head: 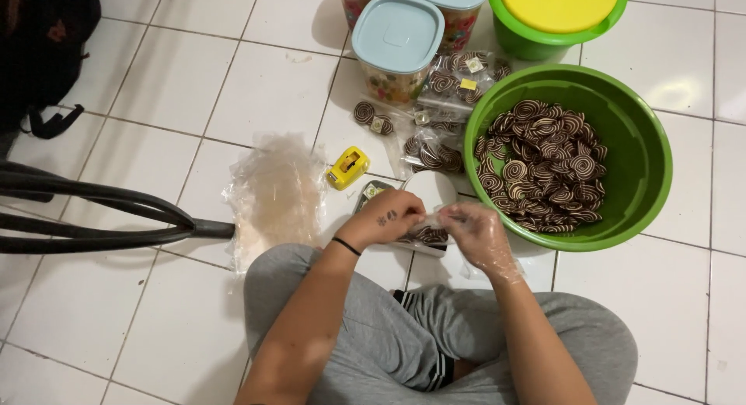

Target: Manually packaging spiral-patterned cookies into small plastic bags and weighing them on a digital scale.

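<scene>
Together, bare left hand (pixel 386 218) and plastic-gloved right hand (pixel 475 230) grip a crinkly clear bag (pixel 432 228).

Brown-and-cream spiral cookies (pixel 544 164) fill a bright green basin (pixel 645 164). Behind it, a smaller green tub (pixel 528 43) wears a yellow lid (pixel 559 5). The clear jars (pixel 396 47) have pale blue lids (multicoloured contents inside). A yellow tape dispenser (pixel 347 168) sits on white floor tiles (pixel 155 94); the trousers (pixel 404 335) are grey.
</scene>
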